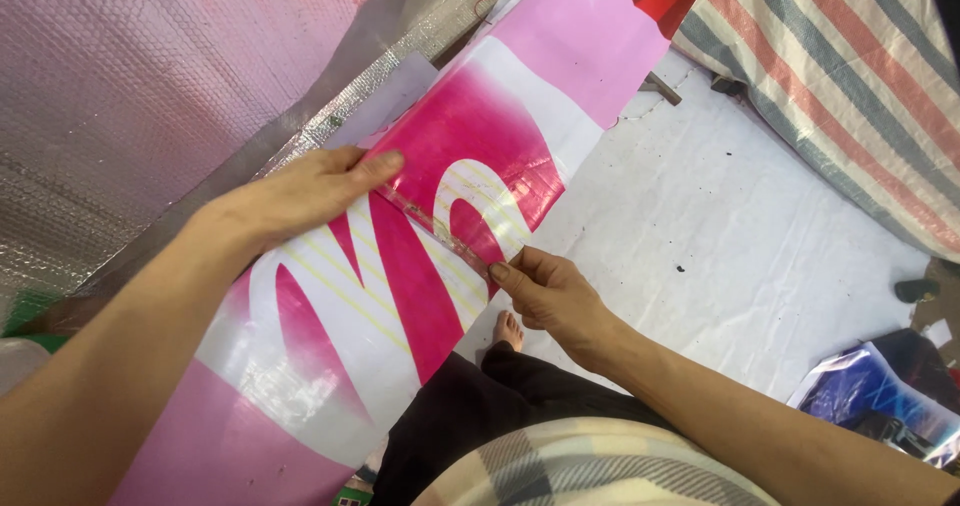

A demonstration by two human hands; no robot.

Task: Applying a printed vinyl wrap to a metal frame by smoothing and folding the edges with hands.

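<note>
A long glossy pink, magenta and white printed banner sheet (400, 296) runs diagonally from lower left to upper right. A strip of clear tape (440, 228) crosses it along a seam. My left hand (300, 194) lies flat on the sheet, thumb pressing the upper end of the tape line. My right hand (545, 291) pinches the sheet's right edge at the lower end of the tape, fingers closed on it.
Silver bubble foil (150, 86) lies at the left. A white woven sheet (720, 226) covers the floor, with a striped tarp (850, 76) at upper right and a dark blue printed sheet (880, 391) at lower right. My bare foot (508, 331) and lap are below.
</note>
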